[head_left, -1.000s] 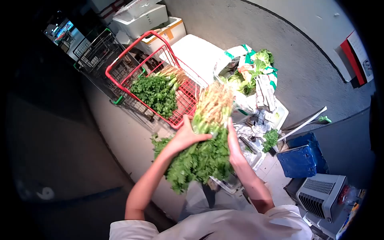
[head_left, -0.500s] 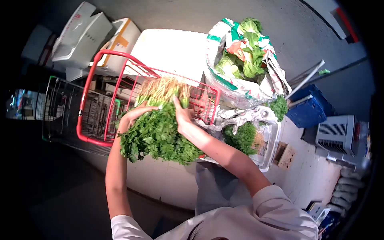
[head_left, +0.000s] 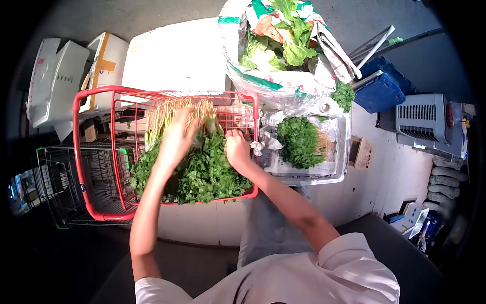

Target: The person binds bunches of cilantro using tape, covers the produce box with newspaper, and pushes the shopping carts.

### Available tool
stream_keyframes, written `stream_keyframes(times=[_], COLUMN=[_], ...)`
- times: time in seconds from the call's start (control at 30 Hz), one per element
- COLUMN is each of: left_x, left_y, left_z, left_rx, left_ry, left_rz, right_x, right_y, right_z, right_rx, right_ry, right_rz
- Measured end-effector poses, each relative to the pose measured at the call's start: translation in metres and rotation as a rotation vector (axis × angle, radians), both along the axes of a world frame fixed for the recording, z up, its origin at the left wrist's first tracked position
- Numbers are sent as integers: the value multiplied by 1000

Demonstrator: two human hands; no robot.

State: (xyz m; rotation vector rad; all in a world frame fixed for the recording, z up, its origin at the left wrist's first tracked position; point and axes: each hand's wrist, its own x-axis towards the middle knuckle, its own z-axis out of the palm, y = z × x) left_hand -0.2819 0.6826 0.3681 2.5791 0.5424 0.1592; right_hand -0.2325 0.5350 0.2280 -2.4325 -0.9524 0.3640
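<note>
Leafy green bunches with pale roots [head_left: 212,172] lie in the red wire basket of a cart [head_left: 80,167], roots toward the far side. My left hand [head_left: 178,134] is over the middle of the bunches near the roots, smeared by motion, so its grip is unclear. At the basket's right side, my right hand [head_left: 237,147] has its fingers curled at the edge of the greens; what they hold, if anything, is hidden. Right of the basket, a white crate [head_left: 346,152] holds another green bunch [head_left: 299,143] and crumpled paper.
Behind the crate stands a large plastic-lined container [head_left: 235,66] with leafy vegetables. White foam boxes [head_left: 66,81] and a white slab [head_left: 174,55] are at the back left. A dark wire cart [head_left: 53,177] stands left. Blue bins [head_left: 379,93] and a grey appliance [head_left: 420,119] are right.
The bunch that both hands carried now rests in the red basket. My left hand has lifted off its side; my right hand has moved to the basket's right side. The view has turned.
</note>
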Motion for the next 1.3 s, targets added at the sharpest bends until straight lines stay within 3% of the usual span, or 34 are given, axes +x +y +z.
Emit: stream_keyframes(times=[0.03, 0.1, 0.13, 0.2, 0.23, 0.27, 0.3, 0.37, 0.43, 0.47, 0.5, 0.57, 0.63, 0.7, 0.77, 0.83, 0.9, 0.93, 1.0, 1.07, 1.1, 1.17, 1.23, 1.27, 1.3], left_x=[16, 48, 65, 67, 67, 70, 72, 59, 23, 19, 10, 6, 2, 2, 6, 14, 26, 46, 77, 95, 101, 107, 113, 117, 124], left_y=[-17, -28, -35, -42, -48, -49, -49, -48, -30, -29, -25, -25, -25, -28, -39, -54, -63, -82, -149, -230, -275, -361, -434, -460, -485], left_z=[0, -57, -83, -144, -149, -154, -133, -99, -104, -96, -102, -100, -100, -102, -113, -127, -127, -94, -31, 1, -3, -43, -115, -165, -217], left_rx=[-411, -547, -436, -192, -64, 31, 31, -57, 15, 53, 30, 50, 72, 94, 197, 259, 341, 402, -139, -754, -776, -591, -467, -462, -871], left_ry=[81, 261, 428, 709, 820, 1050, 1055, 1150, 941, 993, 878, 841, 772, 691, 637, 546, 274, 212, 22, -21, -37, 282, 375, 377, 343], left_rz=[15, -183, -279, -473, -568, -667, -674, -702, -762, -733, -677, -617, -690, -764, -750, -683, -651, -569, -268, -404, -498, -539, -479, -473, -398], right_x=[5, 7, 21, 15, 12, 8, 8, 7, 22, 27, 33, 56, 80, 96, 110, 120, 130, 139, 135, 131, 138, 143, 176, 183, 195], right_y=[-2, -16, -28, -25, -27, -33, -36, -41, -65, -74, -86, -123, -158, -202, -245, -306, -353, -392, -400, -409, -430, -430, -431, -442, -471], right_z=[-1, -16, -8, 1, -1, -1, 0, 16, 53, 65, 74, 85, 126, 153, 188, 188, 193, 185, 184, 167, 143, 141, 168, 178, 166], right_rx=[-69, -232, -224, -208, -198, -39, -39, -197, -56, -17, 20, 262, 86, 205, 129, 303, 467, 590, 584, 527, 610, 1026, 1407, 1484, 1426], right_ry=[-253, -164, -124, 40, 197, 183, 188, 86, 160, 278, 394, 490, 944, 961, 935, 871, 870, 956, 830, 653, 833, 1173, 1378, 1259, 1172], right_rz=[44, 104, 433, 349, 275, 236, 229, 430, 486, 403, 314, 327, 78, -11, -223, -412, -741, -715, -841, -981, -894, -1154, -590, -756, -734])
